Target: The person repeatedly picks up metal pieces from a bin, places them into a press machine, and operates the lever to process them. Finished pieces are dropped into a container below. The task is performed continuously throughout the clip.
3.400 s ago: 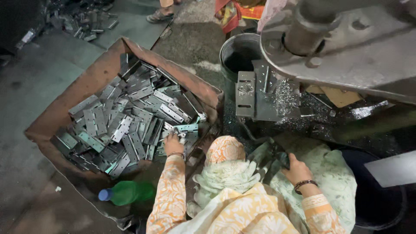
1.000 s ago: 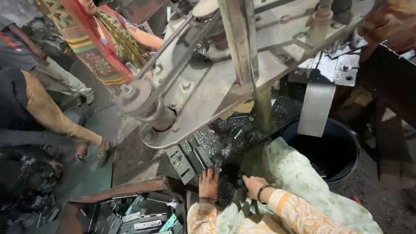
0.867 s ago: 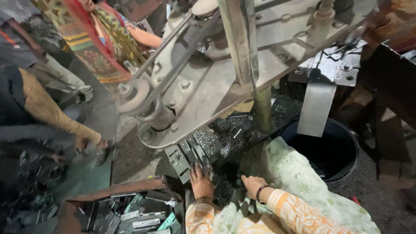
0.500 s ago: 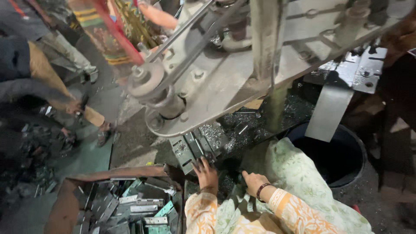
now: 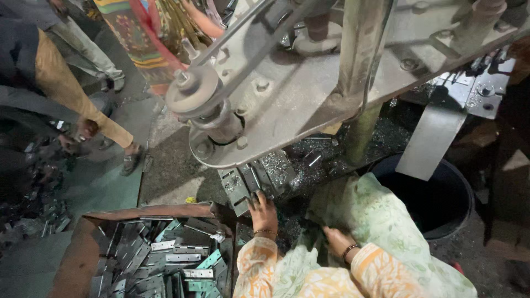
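My left hand (image 5: 263,212) reaches forward to the grey metal die block (image 5: 243,185) under the press, its dirty fingers spread and touching the block's edge. No piece shows in its grip. My right hand (image 5: 335,240), with a bangle at the wrist, rests low on the pale green cloth (image 5: 381,221) over my lap; its fingers are partly tucked into the cloth. A brown cardboard box (image 5: 83,248) at the lower left holds several flat grey and green metal plates with holes (image 5: 176,259).
The large grey press frame with its pulley wheel (image 5: 193,91) hangs overhead. A black bucket (image 5: 444,196) stands at the right. Metal scrap litters the press bed (image 5: 314,160). Another person's hand (image 5: 86,128) and sandalled foot (image 5: 131,161) are at the left, beside a scrap heap.
My left hand has left the box of plates and now lies at the die block. Over the last second both hands have hardly moved; the view has shifted slightly.
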